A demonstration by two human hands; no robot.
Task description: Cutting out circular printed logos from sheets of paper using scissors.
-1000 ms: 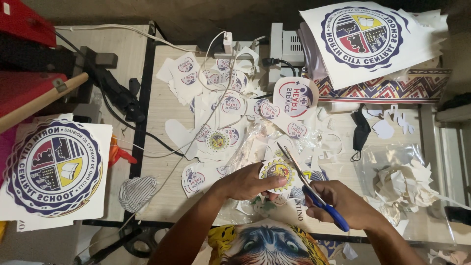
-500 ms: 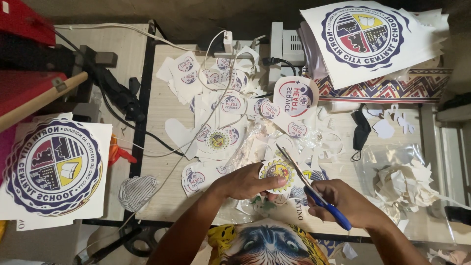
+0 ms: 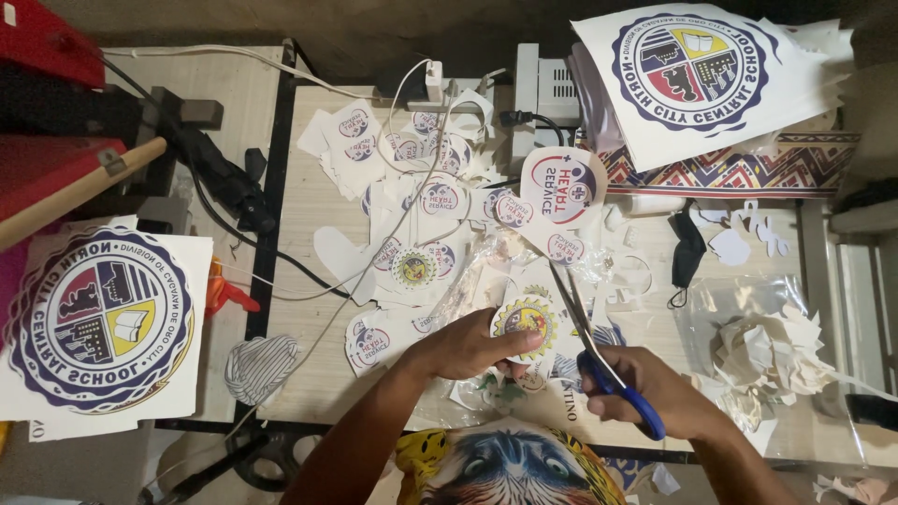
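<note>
Head view: paper scraps (image 3: 767, 351) beside scissors (image 3: 603, 360).

Left hand (image 3: 463, 348) grips round yellow-centred paper sticker (image 3: 527, 318) at its edge. Right hand (image 3: 655, 397) holds blue-handled steel scissors (image 3: 603, 355) — blades against sticker's right side, over light wooden table (image 3: 299, 206) w/ scattered cut-outs.
</note>
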